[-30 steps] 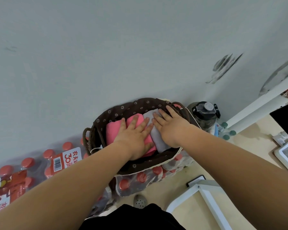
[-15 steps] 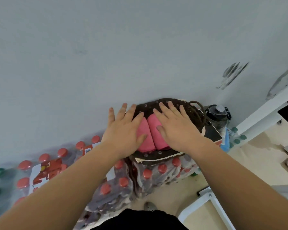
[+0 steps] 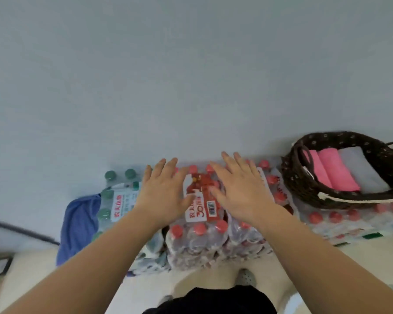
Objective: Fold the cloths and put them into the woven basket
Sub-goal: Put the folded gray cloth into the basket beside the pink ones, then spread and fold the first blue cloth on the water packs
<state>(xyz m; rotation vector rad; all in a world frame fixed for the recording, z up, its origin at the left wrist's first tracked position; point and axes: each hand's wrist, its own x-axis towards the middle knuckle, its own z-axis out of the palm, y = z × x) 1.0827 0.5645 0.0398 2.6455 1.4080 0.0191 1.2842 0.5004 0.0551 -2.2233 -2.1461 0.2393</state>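
Two bare hands, the left hand [image 3: 161, 191] and the right hand [image 3: 241, 191], are hovering flat with fingers spread wide, holding nothing. They are well left of the woven basket [image 3: 297, 177], over a glossy shrink-wrapped pack of red-capped bottles [image 3: 202, 234]. The basket, an oval of dark brown weave, is sitting on a second pack [image 3: 349, 218]. Inside it, two soft pink cloths [image 3: 334, 171] and a pale grey cloth [image 3: 361, 168] are lying folded side by side. Farther left of the basket, limp blue fabric [image 3: 77, 223] is hanging. Half a second ago both palms were pressing on the pink cloths in the basket.
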